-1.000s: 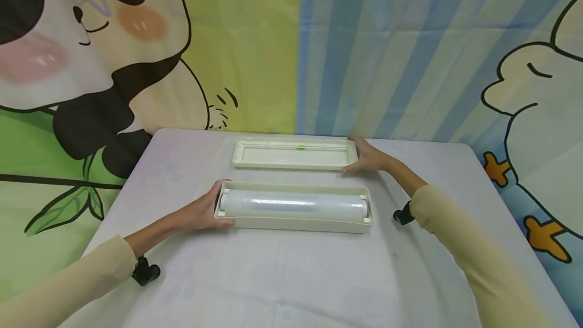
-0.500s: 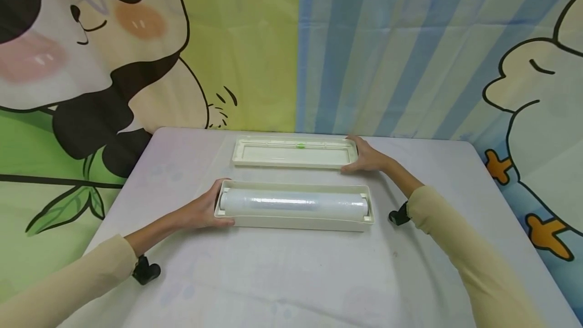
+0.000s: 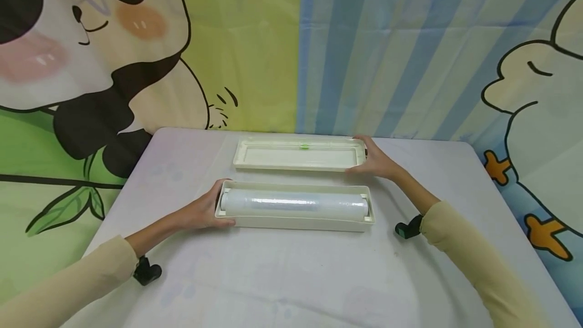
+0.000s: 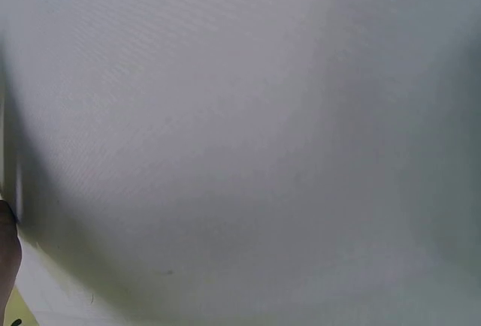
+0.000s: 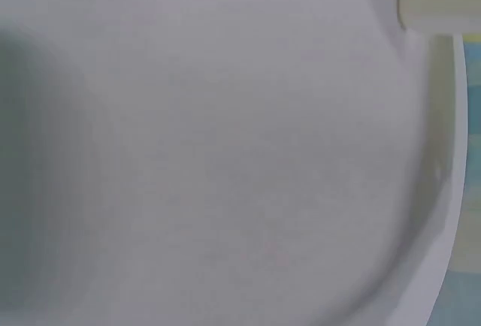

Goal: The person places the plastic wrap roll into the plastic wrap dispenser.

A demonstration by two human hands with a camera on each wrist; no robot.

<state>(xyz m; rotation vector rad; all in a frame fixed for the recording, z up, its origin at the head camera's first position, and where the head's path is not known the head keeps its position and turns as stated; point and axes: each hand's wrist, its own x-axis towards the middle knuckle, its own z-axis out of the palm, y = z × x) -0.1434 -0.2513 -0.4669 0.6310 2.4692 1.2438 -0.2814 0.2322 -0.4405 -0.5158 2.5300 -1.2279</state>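
The printed cloth [image 3: 255, 49] rises behind the far edge of the bench [image 3: 291, 272], with a panda on its left part and pale stripes on its right part. A person's two sleeves come over the bench from the near left and the near right. The white box [image 3: 296, 222] lies in the middle of the bench, its long axis from left to right, almost parallel to the far edge, and its hollow faces up. The white lid [image 3: 319, 159] lies behind it, near the far edge, with its long axis in the same direction and its inner side up. So the box is between the person and the lid, and the right arm passes beside the box's right end. Inside the box, the clear roll [image 3: 291, 202] lies lengthwise. The left hand [image 3: 205, 210] has its grip clamped on the box's left end. The right hand [image 3: 377, 161] has its grip clamped on the lid's right end. Smallest is the green tab [image 3: 304, 147], on the lid.
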